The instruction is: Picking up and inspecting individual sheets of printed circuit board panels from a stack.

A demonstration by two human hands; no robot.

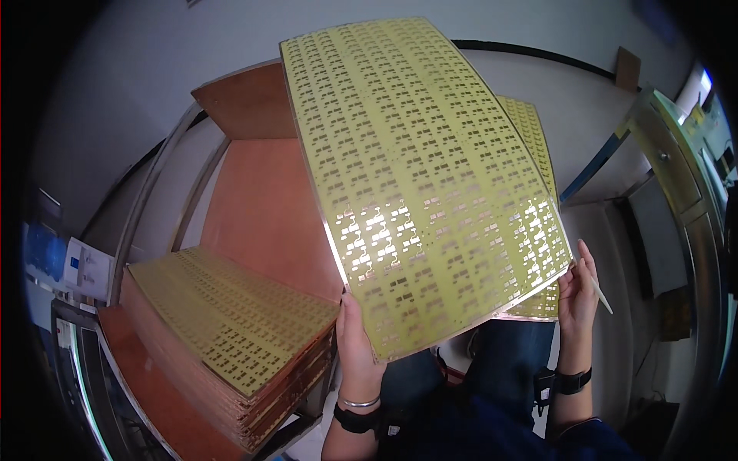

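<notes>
Large yellow-green panel [407, 154], patterned with rows of small metallic marks, held up before me, tilted and slightly curved, above my lap. Left hand [357, 342]: closed on the panel's lower left edge, thumb lying along it; the other fingers are hidden behind. Right hand [578, 300]: fingers closed at the lower right corner; a thin white stick [603, 296] projects from beside them. Second panel [530, 119], similar pattern, partly hidden behind the first; cannot tell whether my right fingers touch it. To my left, a stack of panels [231, 323] with the same kind of pattern, resting on a reddish-brown board [146, 384]. Upright beyond the stack, another reddish-brown board [257, 200]. Bright reflections on the lower half of the held panel.
</notes>
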